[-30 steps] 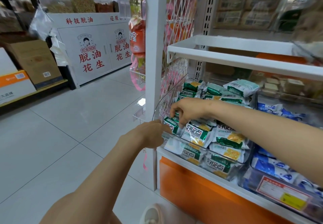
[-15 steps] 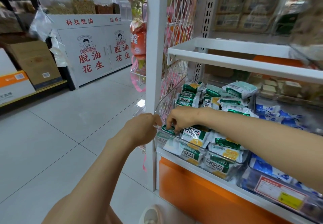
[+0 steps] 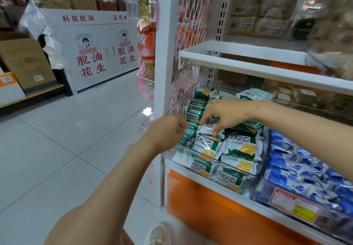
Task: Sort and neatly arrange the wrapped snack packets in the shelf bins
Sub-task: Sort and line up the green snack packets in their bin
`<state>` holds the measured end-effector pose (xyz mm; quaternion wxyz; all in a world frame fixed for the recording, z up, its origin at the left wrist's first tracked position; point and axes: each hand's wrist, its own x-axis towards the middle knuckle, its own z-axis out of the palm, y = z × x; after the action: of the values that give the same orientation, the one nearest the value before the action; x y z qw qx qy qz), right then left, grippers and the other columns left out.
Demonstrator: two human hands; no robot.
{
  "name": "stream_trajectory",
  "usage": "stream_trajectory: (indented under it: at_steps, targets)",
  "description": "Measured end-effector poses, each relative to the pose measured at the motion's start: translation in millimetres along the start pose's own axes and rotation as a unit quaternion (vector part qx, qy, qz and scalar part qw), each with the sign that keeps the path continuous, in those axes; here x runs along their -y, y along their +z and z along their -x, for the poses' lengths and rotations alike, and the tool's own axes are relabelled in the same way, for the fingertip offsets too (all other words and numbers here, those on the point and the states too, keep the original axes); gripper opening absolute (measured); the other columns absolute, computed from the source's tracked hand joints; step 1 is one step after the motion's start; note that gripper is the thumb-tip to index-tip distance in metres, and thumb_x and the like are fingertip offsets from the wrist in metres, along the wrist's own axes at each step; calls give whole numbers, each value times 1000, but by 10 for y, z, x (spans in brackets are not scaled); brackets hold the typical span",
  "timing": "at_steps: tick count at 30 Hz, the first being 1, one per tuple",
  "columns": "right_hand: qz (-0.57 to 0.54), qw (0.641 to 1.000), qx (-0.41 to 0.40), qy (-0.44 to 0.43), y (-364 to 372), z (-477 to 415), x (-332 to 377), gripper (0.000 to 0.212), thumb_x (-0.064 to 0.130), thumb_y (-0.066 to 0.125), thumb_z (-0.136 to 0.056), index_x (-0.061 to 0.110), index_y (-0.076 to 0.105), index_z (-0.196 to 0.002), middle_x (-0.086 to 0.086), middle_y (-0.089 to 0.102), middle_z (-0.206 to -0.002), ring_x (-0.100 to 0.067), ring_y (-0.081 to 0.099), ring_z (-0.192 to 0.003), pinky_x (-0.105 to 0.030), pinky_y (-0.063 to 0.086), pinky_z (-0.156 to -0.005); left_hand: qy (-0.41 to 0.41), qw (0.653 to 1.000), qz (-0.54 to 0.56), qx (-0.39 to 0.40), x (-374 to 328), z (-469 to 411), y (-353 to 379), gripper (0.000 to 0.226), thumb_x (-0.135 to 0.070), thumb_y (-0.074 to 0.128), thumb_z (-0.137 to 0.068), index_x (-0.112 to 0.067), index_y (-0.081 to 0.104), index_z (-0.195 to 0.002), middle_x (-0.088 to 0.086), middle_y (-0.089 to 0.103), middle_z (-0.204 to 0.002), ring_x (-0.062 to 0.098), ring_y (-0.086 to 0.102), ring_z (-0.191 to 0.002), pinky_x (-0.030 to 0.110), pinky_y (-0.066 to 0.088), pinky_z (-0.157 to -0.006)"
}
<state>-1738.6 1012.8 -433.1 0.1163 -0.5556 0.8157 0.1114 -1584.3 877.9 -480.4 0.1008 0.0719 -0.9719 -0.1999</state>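
Observation:
Green-and-white wrapped snack packets (image 3: 240,149) fill a clear plastic bin (image 3: 236,170) on the lower shelf. A row of these packets stands on edge (image 3: 196,107) along the bin's left wall. My left hand (image 3: 168,130) is curled at the bin's front-left corner, thumb against the standing packets. My right hand (image 3: 225,115) reaches over the pile from the right and pinches one white-and-green packet (image 3: 211,125) between its downward-pointing fingers. The back packets are partly hidden by my right forearm.
A neighbouring clear bin holds blue packets (image 3: 290,168) with a price label (image 3: 294,204) on its front. A white shelf (image 3: 248,65) hangs just above, a white post (image 3: 164,53) stands at left. A tiled floor (image 3: 76,139), a white cabinet (image 3: 95,53) and cardboard boxes (image 3: 26,63) lie beyond.
My right hand has moved from the bin's front-left corner up and to the right over the pile. My left hand has risen slightly along the bin's corner.

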Motion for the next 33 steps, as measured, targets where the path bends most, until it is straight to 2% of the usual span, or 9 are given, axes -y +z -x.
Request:
stream_trajectory:
  at_steps: [5, 11, 13, 16, 18, 20, 25, 28, 33]
  targets:
    - [-32, 999, 19, 18, 81, 85, -82, 57, 15, 60, -90, 38, 41, -139, 11, 41, -145, -12, 37, -132, -30, 29, -106, -29, 998, 39, 51, -209, -151, 186, 43, -27, 65, -87, -7, 52, -122, 10, 60, -120, 25, 55, -110, 37, 47, -92]
    - [-30, 999, 42, 17, 14, 30, -132, 55, 17, 68, -84, 19, 50, -136, 16, 43, -109, -14, 42, -118, -18, 26, -85, -112, 982, 64, 136, -343, -246, 326, 73, -32, 74, -79, -6, 35, -135, 13, 52, -129, 29, 51, -115, 37, 45, -89]
    - [-24, 998, 58, 24, -4, -3, -146, 53, 12, 66, -86, 14, 49, -136, 6, 43, -122, -18, 38, -124, -19, 27, -89, -122, 980, 81, 134, -358, -252, 332, 76, -30, 75, -77, -6, 33, -137, 14, 51, -130, 29, 51, -117, 37, 45, -91]
    - [-43, 991, 113, 49, 5, -59, -157, 54, 0, 58, -82, 18, 48, -132, -4, 34, -142, -25, 33, -134, -38, 29, -109, -110, 982, 84, 129, -381, -255, 296, 69, -26, 76, -77, -7, 40, -133, 12, 55, -122, 27, 53, -109, 29, 42, -80]
    - [-66, 984, 153, 63, -5, -69, -165, 53, -1, 55, -80, 26, 45, -124, -10, 39, -140, -38, 38, -130, -56, 33, -107, -87, 986, 78, 115, -388, -248, 247, 63, -23, 77, -76, -6, 47, -129, 9, 58, -107, 24, 52, -95, 25, 37, -68]
    - [-70, 982, 164, 66, -16, -75, -159, 51, 0, 51, -79, 31, 42, -119, -11, 42, -137, -43, 42, -126, -61, 35, -103, -79, 989, 88, 94, -371, -236, 188, 58, -22, 77, -75, -7, 50, -125, 10, 57, -103, 25, 49, -88, 26, 33, -64]
    - [-3, 992, 125, 35, -19, -146, -125, 62, -5, 49, -73, 19, 54, -130, -15, 53, -122, -43, 54, -111, -59, 46, -91, -115, 993, 19, -5, -280, -158, 13, 59, -31, 77, -74, -9, 48, -120, 12, 60, -105, 25, 51, -85, 30, 37, -67]
    - [16, 993, 104, 46, -117, -122, -124, 57, -3, 60, -72, 13, 56, -127, 2, 48, -113, -36, 56, -104, -48, 52, -83, -135, 990, -26, -45, -210, -73, -47, 59, -38, 76, -75, -12, 48, -120, 9, 62, -110, 24, 51, -84, 29, 38, -67]
    - [-183, 981, 8, 63, -333, -91, -177, 46, 13, 71, -79, 9, 56, -122, -3, 59, -119, -22, 56, -108, -31, 42, -94, -159, 986, -28, -49, -102, 16, -69, 57, -44, 73, -76, -17, 47, -120, 11, 62, -113, 27, 57, -92, 29, 40, -68]
